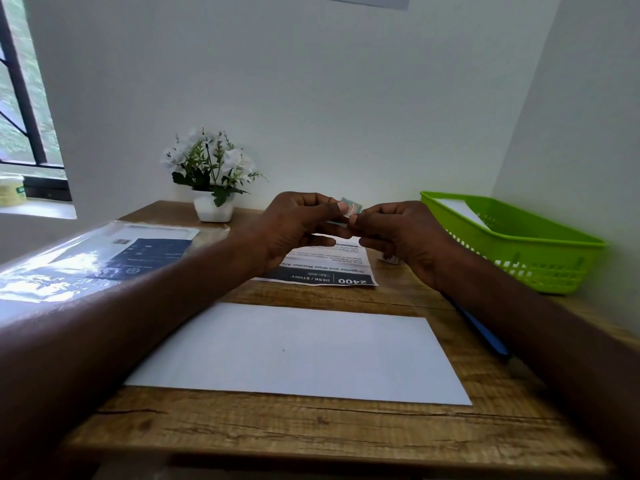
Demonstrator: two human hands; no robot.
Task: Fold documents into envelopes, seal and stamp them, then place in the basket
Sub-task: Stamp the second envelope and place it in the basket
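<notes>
A white envelope [298, 355] lies flat on the wooden desk [311, 431] in front of me. Above the desk's middle, my left hand [298, 226] and my right hand [401, 233] meet and together pinch a small stamp [351, 205] between their fingertips. Under the hands lies a printed document [325, 271] with a dark header band. The green basket [512, 244] stands at the right edge of the desk and holds a white envelope [460, 207].
A clear plastic pack of stationery [104, 258] lies at the left of the desk. A white pot of flowers [211, 181] stands at the back by the wall. A blue pen [485, 330] lies under my right forearm. A window is at far left.
</notes>
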